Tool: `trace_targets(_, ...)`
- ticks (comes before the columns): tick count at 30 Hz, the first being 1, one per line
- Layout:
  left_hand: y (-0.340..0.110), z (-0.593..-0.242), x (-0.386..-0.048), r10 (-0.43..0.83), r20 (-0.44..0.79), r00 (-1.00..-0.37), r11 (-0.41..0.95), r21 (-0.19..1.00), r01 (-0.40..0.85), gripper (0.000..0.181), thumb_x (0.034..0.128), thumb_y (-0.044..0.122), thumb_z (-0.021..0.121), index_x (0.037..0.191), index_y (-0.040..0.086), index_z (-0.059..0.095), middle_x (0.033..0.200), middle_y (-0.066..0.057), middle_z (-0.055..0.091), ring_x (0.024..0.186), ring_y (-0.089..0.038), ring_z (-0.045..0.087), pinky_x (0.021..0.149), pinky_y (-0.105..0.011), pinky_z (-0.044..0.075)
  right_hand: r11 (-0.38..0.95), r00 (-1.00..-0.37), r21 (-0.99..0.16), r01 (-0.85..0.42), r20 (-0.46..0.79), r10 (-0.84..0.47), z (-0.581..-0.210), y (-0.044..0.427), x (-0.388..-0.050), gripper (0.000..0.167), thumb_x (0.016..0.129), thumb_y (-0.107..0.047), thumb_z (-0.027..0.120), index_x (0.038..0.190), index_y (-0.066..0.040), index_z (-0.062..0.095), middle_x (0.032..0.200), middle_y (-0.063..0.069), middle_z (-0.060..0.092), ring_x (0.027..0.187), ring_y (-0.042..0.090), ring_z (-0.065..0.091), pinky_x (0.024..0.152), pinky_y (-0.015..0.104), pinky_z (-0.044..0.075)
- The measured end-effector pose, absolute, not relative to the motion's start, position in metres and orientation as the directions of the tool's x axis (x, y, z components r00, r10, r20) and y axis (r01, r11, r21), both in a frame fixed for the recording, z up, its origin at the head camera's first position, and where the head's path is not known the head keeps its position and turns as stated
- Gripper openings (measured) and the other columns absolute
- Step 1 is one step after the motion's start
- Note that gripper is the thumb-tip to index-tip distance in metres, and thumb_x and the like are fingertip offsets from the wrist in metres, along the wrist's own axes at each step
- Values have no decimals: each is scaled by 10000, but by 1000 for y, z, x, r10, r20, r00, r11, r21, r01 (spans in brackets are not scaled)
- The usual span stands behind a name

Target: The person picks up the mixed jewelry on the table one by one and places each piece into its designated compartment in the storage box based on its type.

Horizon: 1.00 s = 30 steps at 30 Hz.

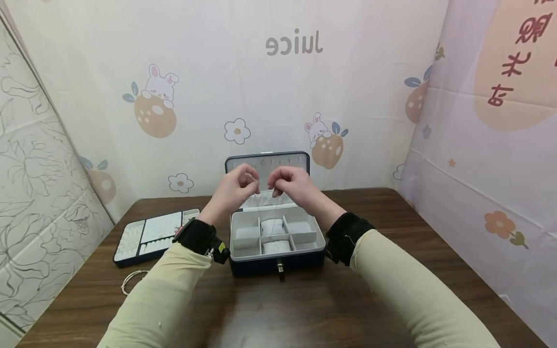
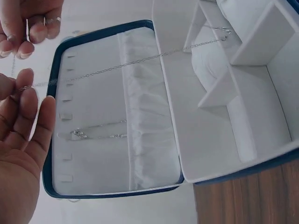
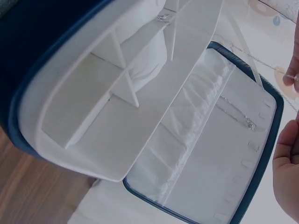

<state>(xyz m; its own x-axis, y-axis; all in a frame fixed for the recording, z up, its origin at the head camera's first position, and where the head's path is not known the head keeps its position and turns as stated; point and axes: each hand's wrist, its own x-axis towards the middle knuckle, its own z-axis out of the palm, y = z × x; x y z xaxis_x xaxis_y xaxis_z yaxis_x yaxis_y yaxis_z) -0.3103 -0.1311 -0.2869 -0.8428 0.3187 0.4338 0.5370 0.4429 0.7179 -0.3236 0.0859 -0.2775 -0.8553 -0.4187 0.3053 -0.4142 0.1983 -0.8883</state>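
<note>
Both hands are raised over an open navy jewelry box point(image 1: 256, 268), each pinching one end of a thin silver necklace point(image 2: 117, 66). My left hand point(image 1: 237, 190) is on the left, with my right hand point(image 1: 297, 186) a short way across from it. Between them the chain hangs in a long loop, its small pendant point(image 2: 225, 33) low over the box's compartments. The pendant's exact shape is too small to tell. A second silver necklace point(image 3: 249, 122) hangs on the inside of the upright lid point(image 3: 233, 154), its lower part tucked into a gathered white pocket point(image 3: 175, 126).
White dividers point(image 1: 248, 240) split the box; white cushions point(image 1: 276, 246) fill the middle compartments. A tray point(image 1: 143, 258) with jewelry slots lies left on the brown wooden table point(image 1: 348, 299). A pale cord loop point(image 1: 126, 280) lies near it. Printed cloth point(image 1: 278, 96) hangs behind.
</note>
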Motion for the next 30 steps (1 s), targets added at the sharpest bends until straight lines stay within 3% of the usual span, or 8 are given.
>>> trace_targets(5, -132, -288, -312, 360, 487, -796, 502, 618, 605, 192, 980, 25, 517, 1016, 96, 692, 831, -46, 663, 648, -193, 474, 631, -319, 384, 251, -887, -896, -365, 253, -387, -277, 88, -328, 194, 1036, -34, 511, 1054, 6, 699, 1009, 114, 680, 744, 193, 584, 775, 357, 533)
trace_targets(10, -129, -287, -316, 397, 479, -783, 609, 500, 615, 232, 970, 33, 518, 944, 99, 738, 877, -26, 669, 699, -172, 517, 676, -318, 427, 351, -906, -865, -359, 234, -352, -278, 89, -332, 223, 1035, -54, 512, 1036, -30, 734, 1047, 136, 698, 724, 200, 579, 761, 337, 508)
trace_targets(16, -126, -284, -321, 384, 433, -816, 690, 453, 565, 254, 991, 36, 496, 1019, 63, 747, 1028, -77, 722, 830, -211, 580, 752, -351, 465, 481, -914, -791, -378, 238, -327, -277, 89, -339, 254, 1045, -103, 512, 1067, -98, 766, 1071, 113, 723, 757, 238, 612, 753, 344, 460)
trace_targets(21, -125, -282, -330, 349, 401, -847, 722, 462, 516, 289, 1007, 43, 468, 1148, 17, 718, 1149, -135, 723, 801, -225, 562, 711, -346, 437, 536, -916, -751, -385, 237, -325, -276, 88, -345, 263, 1056, -110, 502, 1137, -83, 751, 1101, 147, 715, 824, 342, 638, 708, 337, 437)
trace_targets(26, -123, -282, -340, 314, 391, -865, 740, 470, 481, 324, 1014, 41, 451, 1239, 1, 681, 976, -118, 692, 651, -184, 486, 612, -308, 393, 558, -917, -736, -384, 232, -325, -275, 85, -353, 290, 1062, -105, 492, 1258, -56, 699, 1158, 186, 698, 843, 377, 642, 670, 327, 413)
trace_targets(30, -123, -281, -346, 289, 381, -878, 758, 469, 453, 353, 1025, 55, 444, 1309, 15, 650, 879, -83, 611, 628, -171, 469, 601, -301, 385, 565, -916, -729, -387, 233, -327, -273, 82, -360, 319, 1071, -108, 475, 1328, -71, 661, 1181, 178, 690, 878, 429, 639, 675, 326, 414)
